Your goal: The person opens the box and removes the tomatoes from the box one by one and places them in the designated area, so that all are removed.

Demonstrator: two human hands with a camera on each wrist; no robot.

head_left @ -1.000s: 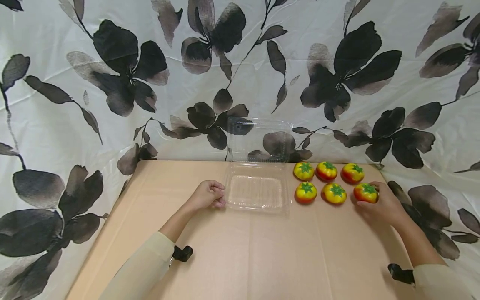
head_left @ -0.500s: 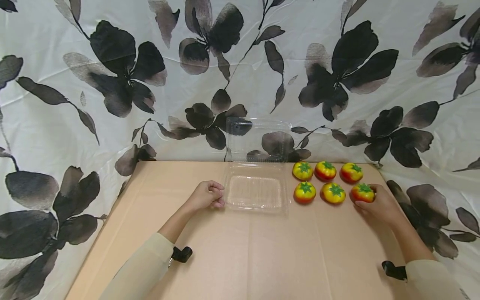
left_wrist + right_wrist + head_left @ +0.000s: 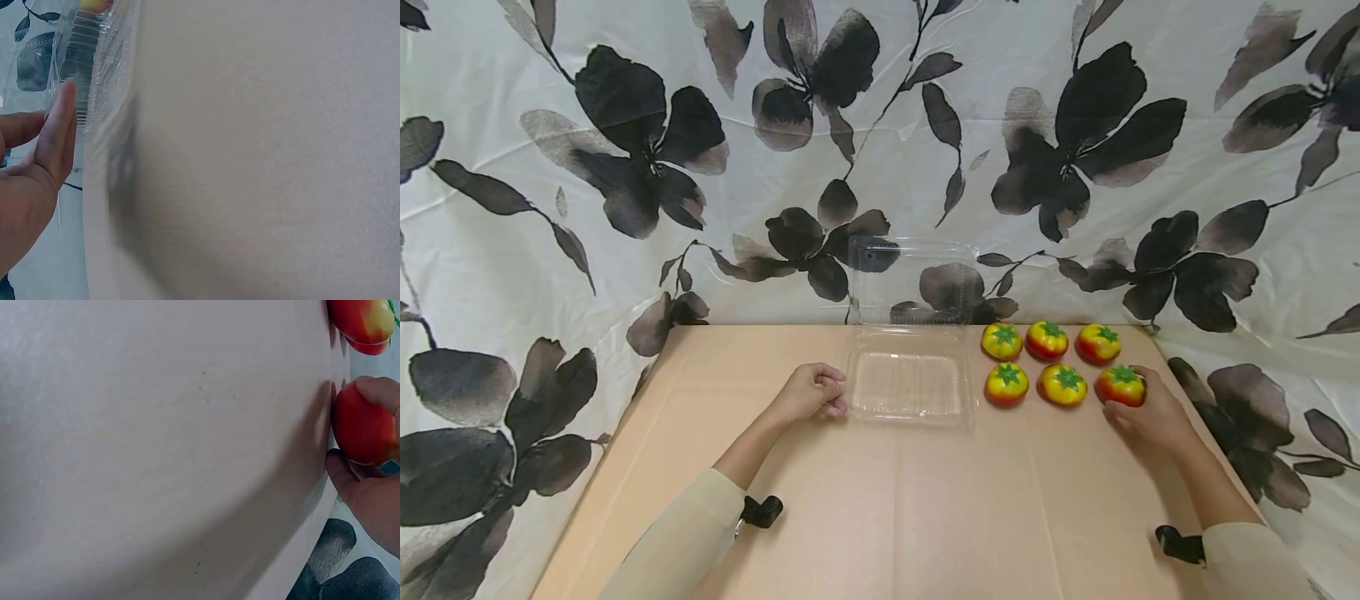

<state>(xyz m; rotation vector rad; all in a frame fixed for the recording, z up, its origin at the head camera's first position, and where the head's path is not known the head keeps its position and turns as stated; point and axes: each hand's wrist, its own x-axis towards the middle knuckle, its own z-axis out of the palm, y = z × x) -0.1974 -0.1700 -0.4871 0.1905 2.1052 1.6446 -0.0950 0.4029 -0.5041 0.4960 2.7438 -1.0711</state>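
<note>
My right hand (image 3: pixel 1157 410) grips a red and yellow toy tomato (image 3: pixel 1118 388) with a green star-shaped top, at the right end of the front row. The right wrist view shows thumb and fingers on opposite sides of that tomato (image 3: pixel 364 425). On the left, my left hand (image 3: pixel 808 392) pinches the left edge of a clear plastic clamshell container (image 3: pixel 912 412), whose lid (image 3: pixel 917 283) stands raised behind it. Seen from the left wrist, thumb and fingers (image 3: pixel 55 128) meet at the container's ridged rim (image 3: pixel 94 75).
Several more toy tomatoes stand in two rows right of the container, among them a front one (image 3: pixel 1062 385) and a back one (image 3: pixel 1098 343). Everything rests on a light brown table (image 3: pixel 850 517). A floral cloth (image 3: pixel 940 192) hangs behind and at both sides.
My right hand and its tomato have shifted slightly left, closer to the neighbouring tomato. My left hand keeps its place at the container. The head view has moved a little.
</note>
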